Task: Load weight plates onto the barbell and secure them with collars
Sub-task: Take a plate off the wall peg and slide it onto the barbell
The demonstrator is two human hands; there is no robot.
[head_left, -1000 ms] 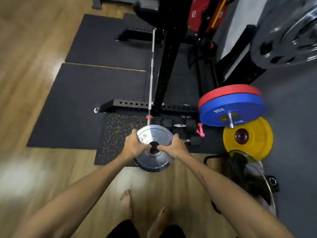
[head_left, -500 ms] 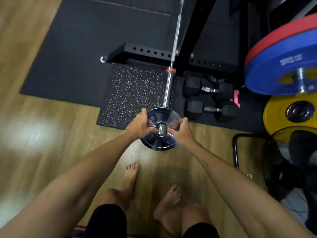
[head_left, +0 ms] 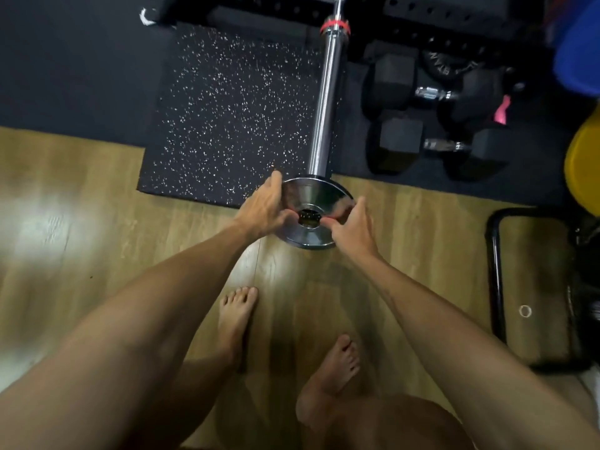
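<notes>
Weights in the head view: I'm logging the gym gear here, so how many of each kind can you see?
Chrome plate, held by the left hand and right hand at the end of the barbell: 1
Black dumbbells, one behind and one in front: 2
Yellow plate, partly cut off: 1
Blue plate, partly cut off: 1
Total: 5, plus 1 barbell

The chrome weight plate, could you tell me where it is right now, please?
In the head view, the chrome weight plate sits centre frame on the barbell sleeve's near end, between the left hand and right hand.
</notes>
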